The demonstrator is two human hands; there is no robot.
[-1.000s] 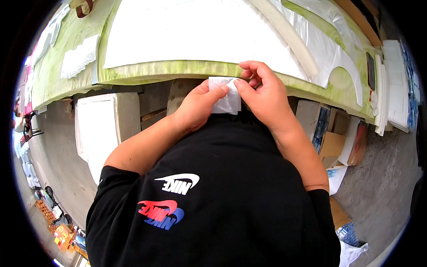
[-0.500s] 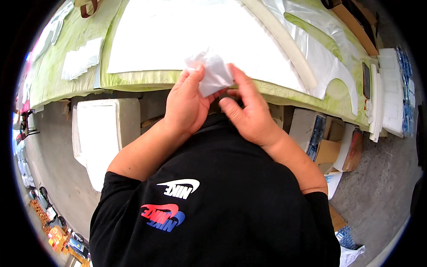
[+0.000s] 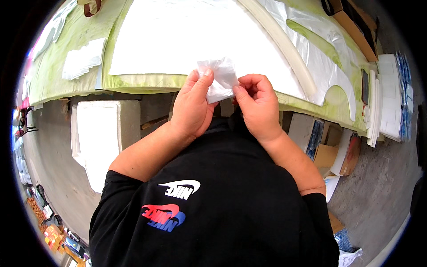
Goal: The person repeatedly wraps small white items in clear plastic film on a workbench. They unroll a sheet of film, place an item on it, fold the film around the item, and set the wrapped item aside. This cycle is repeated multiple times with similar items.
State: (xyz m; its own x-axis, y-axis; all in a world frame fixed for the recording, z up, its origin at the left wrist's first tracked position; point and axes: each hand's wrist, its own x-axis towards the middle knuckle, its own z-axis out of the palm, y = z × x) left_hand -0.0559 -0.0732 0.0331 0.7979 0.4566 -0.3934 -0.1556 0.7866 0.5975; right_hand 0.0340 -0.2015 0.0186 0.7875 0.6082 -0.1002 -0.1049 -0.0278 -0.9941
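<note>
Head view. Small white packet (image 3: 223, 76), thin and crinkled, is up between the two hands, in front of the person's chest; in view it overlaps the near edge of the table (image 3: 149, 82) and the white sheet (image 3: 195, 33) beyond. Clearance above the table cannot be told.

Packet lies to the right of the left thumb and just left of the right fingertips. Long axis, only slightly longer than the width, runs away from the body, far end leaning left. Both hands touch it; the left covers more.

Left hand (image 3: 192, 105): thumb flat on the packet's left side, pointing away from the body, fingers mostly hidden behind; the grip looks closed on the film. Forearm slants in from lower left.

Right hand (image 3: 259, 106): thumb and forefinger nearly together at the packet's right edge, apparently pinching it; other fingers curl loosely. Forearm slants in from lower right. Contents of the packet: not discernible.
</note>
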